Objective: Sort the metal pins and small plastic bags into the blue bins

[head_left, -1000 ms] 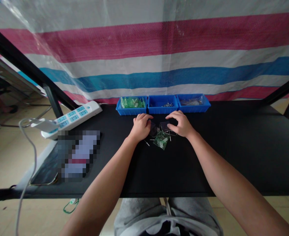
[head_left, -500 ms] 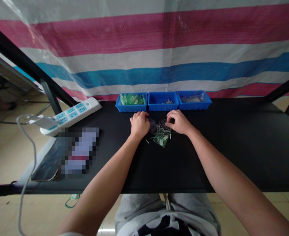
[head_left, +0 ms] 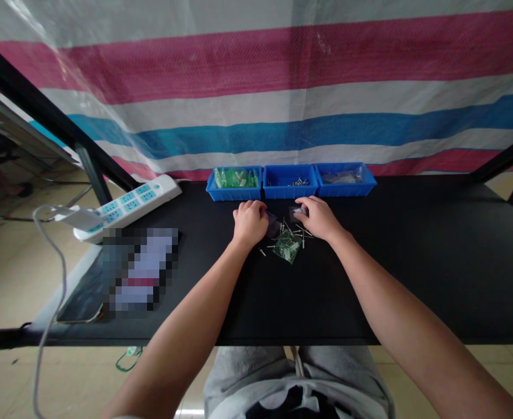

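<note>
My left hand (head_left: 250,223) rests on the black table with its fingers curled, gripping the edge of a small clear plastic bag (head_left: 274,226); its fingertips are partly hidden. Between thumb and fingers, my right hand (head_left: 319,217) pinches another small clear bag (head_left: 297,213), whose contents are too small to make out. Between and just below the hands lies a loose pile of thin metal pins that look like blind rivets (head_left: 303,237). A small green bag (head_left: 287,249) lies on the near side of that pile. One stray pin (head_left: 262,252) sits close to my left wrist.
Behind the hands stand three blue bins: the left bin (head_left: 233,195) holds green bags, the middle bin (head_left: 289,191) loose metal pieces, the right bin (head_left: 346,190) clear bags. At left are a white power strip (head_left: 129,206) with a plugged-in charger and a pixelated phone-like object (head_left: 145,267).
My right hand has shifted slightly, and the clear bag in its pinch shows more plainly, a little farther right. My left hand stays nearly in place. The view has tilted very slightly.
</note>
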`<action>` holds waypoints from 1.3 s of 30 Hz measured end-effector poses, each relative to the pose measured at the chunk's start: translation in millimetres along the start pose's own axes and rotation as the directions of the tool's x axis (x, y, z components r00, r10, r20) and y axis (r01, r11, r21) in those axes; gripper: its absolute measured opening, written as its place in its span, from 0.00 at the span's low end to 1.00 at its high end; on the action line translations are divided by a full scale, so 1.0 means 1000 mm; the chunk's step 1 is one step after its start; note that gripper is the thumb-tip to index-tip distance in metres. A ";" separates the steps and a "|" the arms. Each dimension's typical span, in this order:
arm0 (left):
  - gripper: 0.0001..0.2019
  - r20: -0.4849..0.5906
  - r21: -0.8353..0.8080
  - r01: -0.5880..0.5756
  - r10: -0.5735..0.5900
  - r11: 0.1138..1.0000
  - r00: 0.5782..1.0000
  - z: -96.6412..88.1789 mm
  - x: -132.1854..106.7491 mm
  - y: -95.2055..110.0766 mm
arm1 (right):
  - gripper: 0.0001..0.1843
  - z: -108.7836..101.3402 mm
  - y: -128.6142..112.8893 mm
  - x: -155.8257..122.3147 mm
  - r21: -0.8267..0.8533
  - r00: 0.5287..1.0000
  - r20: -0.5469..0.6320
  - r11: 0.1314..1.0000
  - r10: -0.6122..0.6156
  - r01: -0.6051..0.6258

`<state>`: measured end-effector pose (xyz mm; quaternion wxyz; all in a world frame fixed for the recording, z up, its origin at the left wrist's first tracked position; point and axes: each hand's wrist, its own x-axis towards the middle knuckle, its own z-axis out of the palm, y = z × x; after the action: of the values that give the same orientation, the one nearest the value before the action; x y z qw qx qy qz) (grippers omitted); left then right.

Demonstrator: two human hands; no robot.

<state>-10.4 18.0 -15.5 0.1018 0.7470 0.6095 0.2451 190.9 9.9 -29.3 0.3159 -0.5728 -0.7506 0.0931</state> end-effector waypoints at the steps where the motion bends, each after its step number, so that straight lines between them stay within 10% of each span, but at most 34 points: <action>1: 0.10 0.003 0.001 0.001 -0.001 1.000 1.000 0.000 0.000 0.000 | 0.15 0.000 -0.001 0.000 0.002 1.000 -0.001 1.000 0.014 -0.014; 14: 0.14 -0.081 -0.098 0.068 -0.076 0.993 0.994 -0.006 -0.002 0.006 | 0.10 -0.005 0.004 0.002 0.453 0.932 -0.240 0.880 0.272 -0.140; 26: 0.16 -0.040 -0.349 -0.287 0.292 0.892 0.956 -0.012 -0.012 0.020 | 0.26 -0.012 -0.035 -0.001 0.868 0.918 0.005 0.454 0.397 -0.202; 39: 0.06 -0.281 -0.330 -0.407 0.323 0.852 0.904 -0.009 -0.010 0.014 | 0.08 -0.016 -0.035 -0.009 0.506 0.982 -0.182 0.850 -0.060 0.146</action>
<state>-4.1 3.5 -3.7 0.1299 0.7842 0.4037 0.4529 173.0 -13.3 -2.5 0.5214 -0.4314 -0.7000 0.2280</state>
